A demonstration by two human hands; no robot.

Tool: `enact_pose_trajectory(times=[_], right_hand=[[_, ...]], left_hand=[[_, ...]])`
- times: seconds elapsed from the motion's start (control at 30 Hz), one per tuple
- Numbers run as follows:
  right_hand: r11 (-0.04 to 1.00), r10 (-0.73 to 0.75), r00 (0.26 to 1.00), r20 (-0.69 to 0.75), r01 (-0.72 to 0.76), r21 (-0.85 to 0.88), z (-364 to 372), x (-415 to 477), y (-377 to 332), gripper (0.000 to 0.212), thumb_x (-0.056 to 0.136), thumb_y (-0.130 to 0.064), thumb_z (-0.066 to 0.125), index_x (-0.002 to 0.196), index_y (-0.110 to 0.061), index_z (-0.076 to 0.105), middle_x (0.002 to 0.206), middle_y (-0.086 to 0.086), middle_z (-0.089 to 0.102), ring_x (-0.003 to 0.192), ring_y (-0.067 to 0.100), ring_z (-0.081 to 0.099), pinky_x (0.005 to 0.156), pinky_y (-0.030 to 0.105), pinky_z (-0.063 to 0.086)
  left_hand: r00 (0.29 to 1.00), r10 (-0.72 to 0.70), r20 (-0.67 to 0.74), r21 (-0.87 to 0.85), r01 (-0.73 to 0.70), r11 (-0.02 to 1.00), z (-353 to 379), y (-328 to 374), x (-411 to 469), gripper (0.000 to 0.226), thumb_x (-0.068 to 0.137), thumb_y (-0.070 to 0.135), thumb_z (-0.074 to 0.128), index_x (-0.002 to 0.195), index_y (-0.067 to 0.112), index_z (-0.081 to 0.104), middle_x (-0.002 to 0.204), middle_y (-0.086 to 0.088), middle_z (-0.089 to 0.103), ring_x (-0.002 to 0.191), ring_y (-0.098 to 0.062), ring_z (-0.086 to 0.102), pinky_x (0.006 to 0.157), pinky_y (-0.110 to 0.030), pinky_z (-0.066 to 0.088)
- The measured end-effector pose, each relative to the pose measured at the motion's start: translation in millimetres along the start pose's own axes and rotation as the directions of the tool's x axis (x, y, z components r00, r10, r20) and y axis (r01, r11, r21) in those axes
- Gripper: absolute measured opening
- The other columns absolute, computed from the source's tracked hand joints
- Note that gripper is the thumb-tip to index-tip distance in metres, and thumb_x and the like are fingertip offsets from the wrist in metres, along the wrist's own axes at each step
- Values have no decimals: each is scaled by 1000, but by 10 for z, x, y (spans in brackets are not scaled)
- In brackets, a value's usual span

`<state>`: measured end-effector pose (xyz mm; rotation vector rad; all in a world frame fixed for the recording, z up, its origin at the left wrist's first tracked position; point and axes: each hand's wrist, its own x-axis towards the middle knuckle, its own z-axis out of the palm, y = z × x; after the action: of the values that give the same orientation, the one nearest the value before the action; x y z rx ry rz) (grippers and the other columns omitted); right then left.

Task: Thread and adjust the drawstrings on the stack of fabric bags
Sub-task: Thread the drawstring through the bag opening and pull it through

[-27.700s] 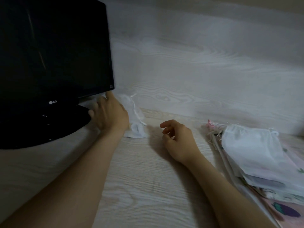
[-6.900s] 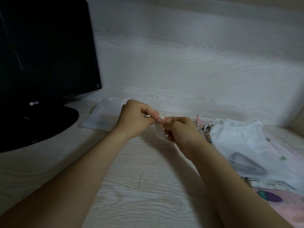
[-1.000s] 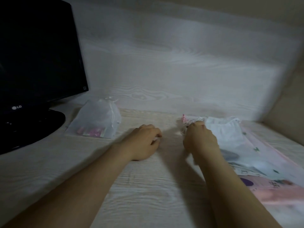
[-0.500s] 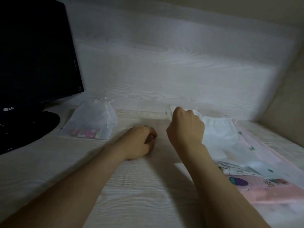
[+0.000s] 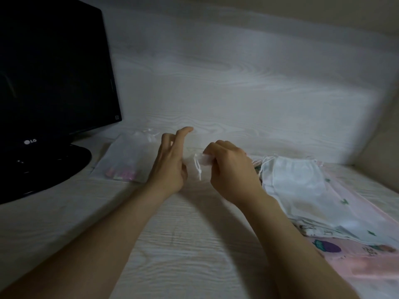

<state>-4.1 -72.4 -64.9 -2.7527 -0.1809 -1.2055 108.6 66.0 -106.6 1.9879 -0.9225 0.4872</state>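
White letters reading LG mark the lower bezel of the black monitor [image 5: 54, 72] at ten o'clock; your right hand [image 5: 232, 171] pinches a small white bag [image 5: 204, 161] at its fingertips, above the table [image 5: 183, 244], with the drawstring [image 5: 197, 168] dangling toward six o'clock; your left hand [image 5: 170, 165] hovers just beside the bag at nine o'clock, fingers straight and holding nothing; the stack of fabric bags [image 5: 302, 190] lies at three o'clock of the right hand; a filled pouch [image 5: 127, 160] lies at nine o'clock of the left.

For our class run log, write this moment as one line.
left hand: open, fingers raised | right hand: pinches small white bag, drawstring dangling | stack of bags: at right | filled pouch: by monitor
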Motion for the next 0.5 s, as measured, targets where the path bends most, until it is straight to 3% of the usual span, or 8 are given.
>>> enact_pose_trajectory(times=[0.1, 0.17, 0.23, 0.33, 0.43, 0.5], right_hand=[[999, 16, 999, -47, -18, -32, 47, 13, 74, 30, 69, 10, 54, 83, -9, 72, 86, 6, 64, 79, 30, 58, 64, 43, 50], [987, 122, 992, -41, -126, -102, 64, 1, 143, 20, 67, 6, 61, 74, -9, 73, 87, 8, 62, 83, 34, 57, 68, 40, 47], [951, 254, 966, 53, -240, -195, 73, -38, 184, 12, 68, 3, 62, 70, -8, 66, 91, 13, 57, 88, 38, 54, 74, 41, 46], [882, 416, 881, 223, -332, -334, 94, -121, 171, 15, 83, -4, 55, 95, -9, 63, 108, 14, 48, 99, 39, 51, 83, 43, 46], [846, 528, 831, 175, -498, -189, 47, -118, 139, 36, 91, -6, 50, 125, -12, 61, 120, 15, 51, 105, 41, 57, 89, 48, 51], [804, 594, 794, 127, -589, -82, 20, -71, 131, 37, 93, -11, 43, 127, -13, 58, 110, 14, 65, 100, 39, 63, 86, 49, 54]], left_hand=[[1000, -1, -6, 196, 2, 981, -32, -59, 40, 55, 81, -2, 68, 127, 29, 66, 133, 1, 40, 118, -25, 47, 98, -39, 46], [999, -33, -27, 259, 39, 965, -75, -48, 67, 27, 87, 10, 66, 108, 24, 72, 122, 0, 55, 110, -26, 50, 90, -37, 42], [999, -30, -39, 288, 40, 957, -119, -23, 72, 10, 91, 20, 61, 95, 21, 69, 103, 0, 63, 97, -26, 55, 80, -37, 41], [999, -15, -42, 320, 27, 947, -142, -12, 51, 20, 94, 26, 54, 76, 19, 53, 79, 1, 57, 76, -26, 54, 69, -38, 41], [999, -44, -10, 394, 44, 918, -139, -17, 39, 32, 98, 27, 48, 68, 22, 36, 69, 3, 48, 67, -28, 50, 65, -38, 35], [997, -77, -17, 406, 77, 911, -146, -26, 36, 34, 100, 27, 47, 68, 21, 37, 68, 4, 48, 64, -27, 50, 61, -36, 33]])
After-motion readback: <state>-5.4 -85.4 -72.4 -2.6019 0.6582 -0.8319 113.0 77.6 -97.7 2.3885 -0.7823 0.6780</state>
